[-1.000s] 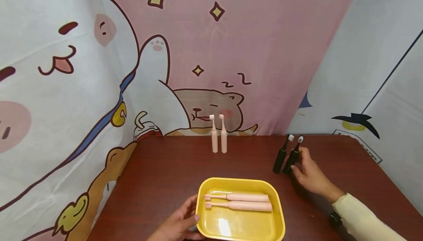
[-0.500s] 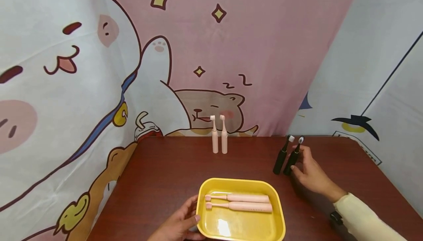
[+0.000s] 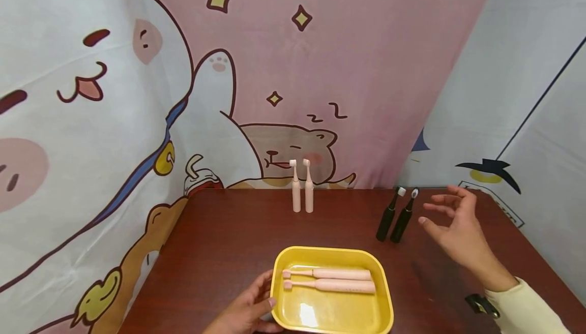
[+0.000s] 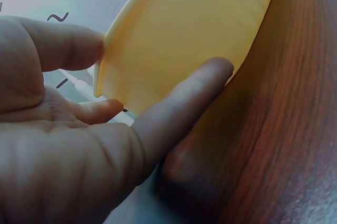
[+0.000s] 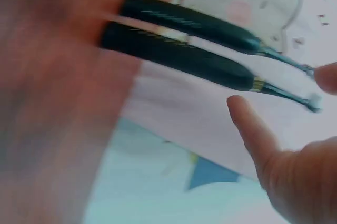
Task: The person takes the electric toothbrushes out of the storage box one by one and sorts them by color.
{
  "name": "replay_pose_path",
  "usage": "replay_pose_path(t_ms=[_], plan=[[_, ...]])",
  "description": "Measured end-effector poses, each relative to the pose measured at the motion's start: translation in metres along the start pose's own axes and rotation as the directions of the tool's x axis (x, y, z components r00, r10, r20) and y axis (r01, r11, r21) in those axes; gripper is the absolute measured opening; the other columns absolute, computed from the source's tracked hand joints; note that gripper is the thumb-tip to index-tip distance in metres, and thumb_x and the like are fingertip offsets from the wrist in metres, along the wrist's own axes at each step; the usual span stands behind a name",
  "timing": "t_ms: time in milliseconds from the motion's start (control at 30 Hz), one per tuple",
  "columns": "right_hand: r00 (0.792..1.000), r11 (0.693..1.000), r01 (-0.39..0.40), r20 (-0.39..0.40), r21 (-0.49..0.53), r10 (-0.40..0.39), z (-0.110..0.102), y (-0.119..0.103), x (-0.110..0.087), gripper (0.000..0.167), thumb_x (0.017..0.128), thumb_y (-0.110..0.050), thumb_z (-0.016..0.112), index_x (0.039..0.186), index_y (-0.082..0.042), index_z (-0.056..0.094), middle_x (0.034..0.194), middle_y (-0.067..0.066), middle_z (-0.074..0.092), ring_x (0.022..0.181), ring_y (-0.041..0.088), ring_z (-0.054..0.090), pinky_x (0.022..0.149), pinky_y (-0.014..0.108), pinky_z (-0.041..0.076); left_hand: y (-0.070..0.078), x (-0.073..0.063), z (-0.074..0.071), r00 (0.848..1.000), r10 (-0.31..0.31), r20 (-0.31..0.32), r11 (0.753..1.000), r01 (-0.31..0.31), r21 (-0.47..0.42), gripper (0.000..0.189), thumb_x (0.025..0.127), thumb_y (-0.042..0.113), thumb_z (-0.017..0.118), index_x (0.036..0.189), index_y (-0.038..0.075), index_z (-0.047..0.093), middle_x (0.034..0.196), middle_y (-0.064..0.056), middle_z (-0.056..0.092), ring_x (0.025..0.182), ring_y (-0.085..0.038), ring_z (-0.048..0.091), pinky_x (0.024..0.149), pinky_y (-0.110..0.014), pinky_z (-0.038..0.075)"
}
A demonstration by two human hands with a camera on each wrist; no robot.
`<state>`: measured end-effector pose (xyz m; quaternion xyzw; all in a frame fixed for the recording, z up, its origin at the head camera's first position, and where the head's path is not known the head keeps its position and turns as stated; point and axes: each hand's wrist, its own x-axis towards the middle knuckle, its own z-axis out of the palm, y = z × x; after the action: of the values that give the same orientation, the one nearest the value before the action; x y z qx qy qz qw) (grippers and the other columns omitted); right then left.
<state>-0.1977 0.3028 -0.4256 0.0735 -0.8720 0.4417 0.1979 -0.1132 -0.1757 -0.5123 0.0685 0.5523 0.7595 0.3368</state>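
Note:
My left hand (image 3: 249, 303) rests against the left side of a yellow tray (image 3: 388, 293); the left wrist view shows its fairly straight digits touching the rim and outer wall. In the tray lie two pink electric toothbrushes, one upper (image 3: 343, 273) and one lower (image 3: 345, 286), heads to the left. Toward the right, two black electric toothbrushes, a left one (image 3: 386, 223) and a right one (image 3: 401, 225), stand upright side by side with white heads. My right hand (image 3: 460, 230) is spread beside them, thumb and fingers apart, holding nothing.
Two more pink electric toothbrushes, left (image 3: 296, 195) and right (image 3: 309, 196), stand at the back of the dark red-brown table (image 3: 229, 247). A cartoon-printed cloth (image 3: 366, 69) hangs behind it. A dark band (image 3: 481, 305) sits by the right sleeve.
My right hand has let go of the right black toothbrush and drawn away to the right, its fingers spreading. That toothbrush stays standing. My left hand and the tray have kept their places.

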Motion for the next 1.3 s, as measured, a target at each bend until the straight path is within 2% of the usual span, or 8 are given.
replay_pose_path(t_ms=[200, 367, 533, 733, 833, 933, 1200, 1300], plan=[[0.984, 0.998, 0.048, -0.175, 0.031, -0.042, -0.006, -0.036, -0.006, 0.091, 0.088, 0.008, 0.076, 0.158, -0.016, 0.022, 0.130, -0.015, 0.048, 0.109, -0.017, 0.058, 0.073, 0.003, 0.052, 0.003, 0.000, 0.000, 1.000, 0.003, 0.006, 1.000, -0.003, 0.028, 0.074, 0.112, 0.016, 0.052, 0.167, 0.002, 0.004, 0.161, -0.035, 0.027, 0.124, -0.033, 0.064, 0.094, -0.053, 0.062], [0.963, 0.972, 0.219, -0.179, 0.083, -0.201, 0.004, -0.068, -0.012, 0.089, 0.080, 0.021, 0.074, 0.155, -0.004, 0.032, 0.135, -0.011, 0.052, 0.113, -0.005, 0.063, 0.078, 0.006, 0.055, 0.002, 0.001, 0.000, 1.000, 0.011, 0.021, 0.999, -0.012, 0.030, 0.074, 0.113, 0.015, 0.050, 0.167, 0.001, 0.002, 0.163, -0.036, 0.024, 0.126, -0.033, 0.062, 0.095, -0.054, 0.062], [0.936, 0.935, 0.352, -0.002, 0.038, -0.352, 0.022, -0.090, -0.015, 0.088, 0.076, 0.018, 0.081, 0.153, -0.006, 0.045, 0.136, -0.004, 0.056, 0.112, 0.000, 0.063, 0.078, 0.013, 0.060, 0.000, 0.002, -0.001, 0.999, 0.023, 0.034, 0.999, -0.024, 0.022, 0.074, 0.113, 0.015, 0.049, 0.167, 0.001, 0.000, 0.163, -0.037, 0.021, 0.126, -0.032, 0.061, 0.095, -0.055, 0.061], [0.888, 0.932, 0.362, 0.315, -0.026, -0.337, 0.049, -0.101, -0.016, 0.083, 0.085, -0.007, 0.088, 0.156, -0.026, 0.048, 0.136, -0.005, 0.057, 0.111, 0.006, 0.062, 0.077, 0.026, 0.063, -0.002, 0.002, -0.001, 0.999, 0.018, 0.032, 1.000, -0.018, 0.015, 0.075, 0.113, 0.015, 0.050, 0.167, 0.002, 0.000, 0.164, -0.037, 0.021, 0.126, -0.032, 0.062, 0.095, -0.053, 0.062], [0.830, 0.921, 0.387, 0.449, -0.034, -0.332, 0.065, -0.102, -0.014, 0.079, 0.088, -0.014, 0.087, 0.155, -0.029, 0.049, 0.133, -0.009, 0.057, 0.111, 0.007, 0.063, 0.077, 0.025, 0.061, -0.003, 0.001, -0.001, 0.999, 0.015, 0.032, 1.000, -0.015, -0.001, 0.075, 0.113, 0.015, 0.050, 0.167, 0.001, 0.000, 0.163, -0.036, 0.022, 0.127, -0.033, 0.062, 0.096, -0.054, 0.061], [0.751, 0.907, 0.420, 0.567, -0.016, -0.338, 0.078, -0.104, -0.011, 0.074, 0.089, -0.017, 0.086, 0.154, -0.028, 0.052, 0.129, -0.010, 0.057, 0.108, 0.007, 0.063, 0.074, 0.024, 0.058, -0.003, 0.001, -0.001, 0.999, 0.023, 0.036, 1.000, -0.023, 0.003, 0.075, 0.113, 0.014, 0.050, 0.167, 0.001, -0.001, 0.163, -0.037, 0.021, 0.126, -0.032, 0.062, 0.096, -0.053, 0.061], [0.482, 0.884, 0.466, 0.823, 0.051, -0.301, 0.104, -0.104, -0.001, 0.058, 0.095, -0.020, 0.081, 0.149, -0.029, 0.061, 0.116, -0.015, 0.059, 0.099, 0.001, 0.059, 0.083, 0.021, 0.056, -0.002, 0.001, -0.001, 0.999, 0.038, 0.036, 0.999, -0.039, 0.017, 0.075, 0.113, 0.015, 0.049, 0.167, 0.000, -0.002, 0.163, -0.039, 0.019, 0.125, -0.033, 0.062, 0.095, -0.055, 0.061], [0.407, 0.854, 0.515, 0.858, 0.069, -0.315, 0.114, -0.102, 0.002, 0.052, 0.091, -0.014, 0.083, 0.140, -0.026, 0.069, 0.108, -0.014, 0.061, 0.092, 0.001, 0.055, 0.079, 0.017, 0.051, -0.002, 0.001, -0.001, 0.999, 0.038, 0.035, 0.999, -0.039, 0.012, 0.075, 0.113, 0.014, 0.049, 0.167, 0.001, -0.001, 0.163, -0.038, 0.021, 0.127, -0.034, 0.061, 0.095, -0.056, 0.061]])
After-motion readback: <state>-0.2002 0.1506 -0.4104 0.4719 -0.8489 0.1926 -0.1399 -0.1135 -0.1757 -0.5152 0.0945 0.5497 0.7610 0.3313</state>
